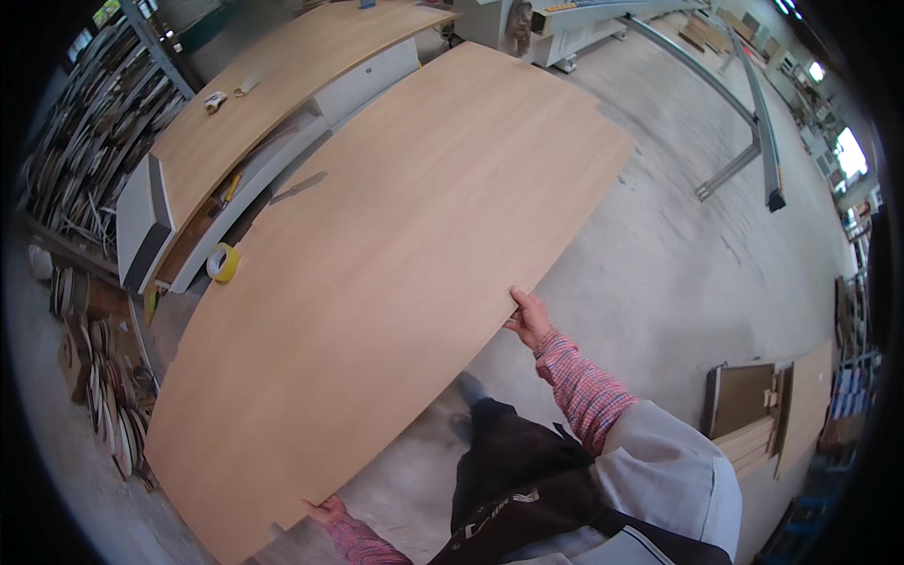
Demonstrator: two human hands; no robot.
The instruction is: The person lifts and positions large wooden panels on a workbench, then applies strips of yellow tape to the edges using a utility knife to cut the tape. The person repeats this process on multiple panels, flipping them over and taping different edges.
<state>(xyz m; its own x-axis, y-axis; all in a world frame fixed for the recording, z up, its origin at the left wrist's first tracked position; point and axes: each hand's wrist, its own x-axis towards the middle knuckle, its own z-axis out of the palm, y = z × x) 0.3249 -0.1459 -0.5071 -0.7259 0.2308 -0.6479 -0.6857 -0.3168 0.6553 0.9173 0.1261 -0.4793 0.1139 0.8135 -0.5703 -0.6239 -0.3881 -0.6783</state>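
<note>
A large wood-grain panel (pixel 395 254) lies flat before me, with a few notches along its edges. My right hand (pixel 528 318) grips its near edge around the middle, thumb on top and fingers underneath. At the near left end my left hand (pixel 326 510) holds the same edge, its fingers partly hidden beneath the board. A roll of yellow tape (pixel 223 263) rests at the panel's far left edge. A flat grey tool or strip (pixel 300 188), of a kind I cannot tell, lies at the far edge.
Beyond the panel stands a workbench (pixel 282 70) with crumpled scraps on top and a yellow-handled tool (pixel 232 187) on its shelf. Metal rails of a machine (pixel 766 141) reach out at the upper right. Thin offcuts (pixel 106 134) fill a rack at left; boards (pixel 805 409) stand at right.
</note>
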